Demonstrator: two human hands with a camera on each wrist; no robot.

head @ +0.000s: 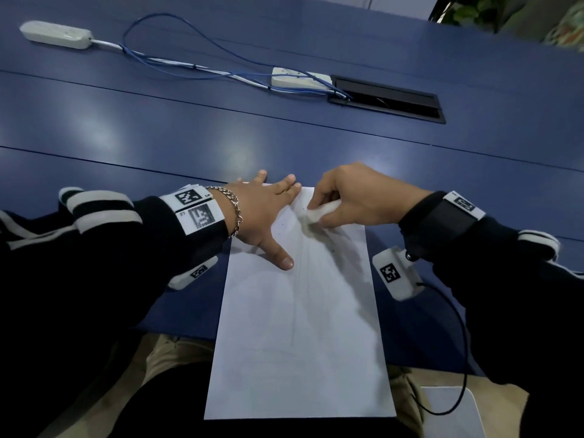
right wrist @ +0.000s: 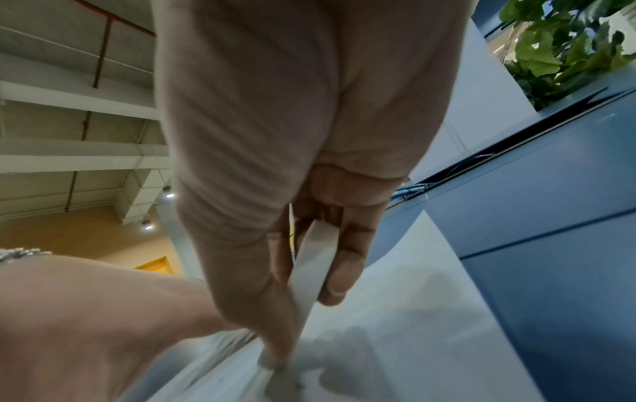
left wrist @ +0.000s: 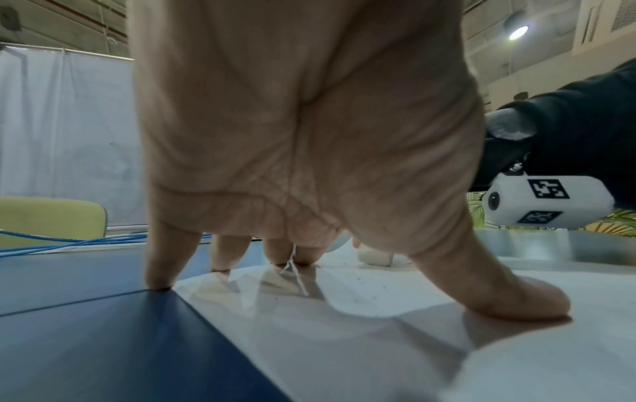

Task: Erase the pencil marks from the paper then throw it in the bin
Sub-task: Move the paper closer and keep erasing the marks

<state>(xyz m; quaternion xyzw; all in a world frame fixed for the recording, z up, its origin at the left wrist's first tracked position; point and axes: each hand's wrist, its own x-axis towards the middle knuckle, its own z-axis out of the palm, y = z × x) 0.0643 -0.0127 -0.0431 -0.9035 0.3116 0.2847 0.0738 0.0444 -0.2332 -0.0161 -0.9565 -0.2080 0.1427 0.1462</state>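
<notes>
- I am seeing the paper [head: 300, 327] lying lengthwise on the blue table [head: 158, 137], its near end hanging over the table edge above my lap.
- My left hand [head: 262, 213] is pressing down on the paper's far left corner, fingers straight and spread; the thumb [left wrist: 499, 293] is lying flat on the sheet, and the little finger is landing on the table just off the paper's edge.
- My right hand [head: 354, 197] is pinching the white eraser [head: 319, 213] between thumb and fingers, with its tip touching the paper near the far edge, just beside my left fingertips.
- Small dark specks are showing on the paper around the eraser.
- Farther back, two white power strips [head: 57, 34] and blue cables [head: 189, 61] are lying on the table.
</notes>
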